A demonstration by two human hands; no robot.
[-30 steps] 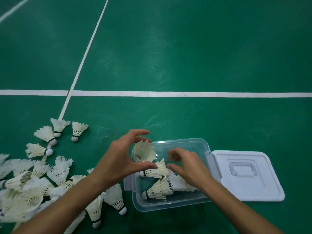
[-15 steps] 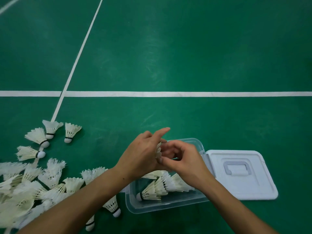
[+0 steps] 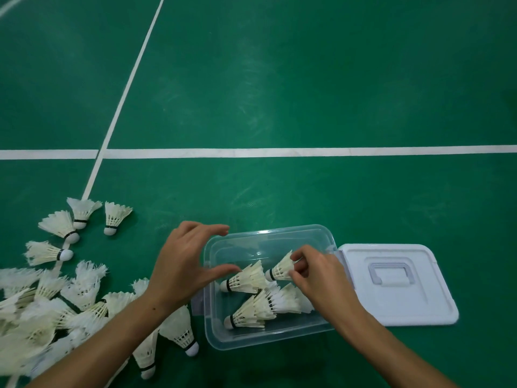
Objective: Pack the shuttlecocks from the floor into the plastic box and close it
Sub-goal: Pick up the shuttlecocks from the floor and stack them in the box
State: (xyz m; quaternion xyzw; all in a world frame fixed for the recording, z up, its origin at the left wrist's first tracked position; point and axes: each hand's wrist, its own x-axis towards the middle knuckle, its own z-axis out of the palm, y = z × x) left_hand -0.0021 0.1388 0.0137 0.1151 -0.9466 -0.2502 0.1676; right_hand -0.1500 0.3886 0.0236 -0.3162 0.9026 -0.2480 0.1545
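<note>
A clear plastic box (image 3: 268, 233) stands open on the green floor with several white shuttlecocks (image 3: 251, 309) lying inside. My right hand (image 3: 316, 278) is over the box and pinches the feather skirt of one shuttlecock (image 3: 281, 268), cork end pointing left. My left hand (image 3: 184, 264) hovers at the box's left rim, thumb and fingers spread in a curve, holding nothing. A pile of loose shuttlecocks (image 3: 56, 298) lies on the floor to the left. The white lid (image 3: 397, 284) lies flat just right of the box.
White court lines (image 3: 279, 153) cross the green floor beyond the box. Two shuttlecocks (image 3: 181, 331) lie close to the box's left front corner, partly under my left forearm. Bare floor stretches behind the box and to the right of the lid.
The shuttlecock passed from my left hand to my right, which lowered it into the box. My left hand drew back to the box's left rim, empty.
</note>
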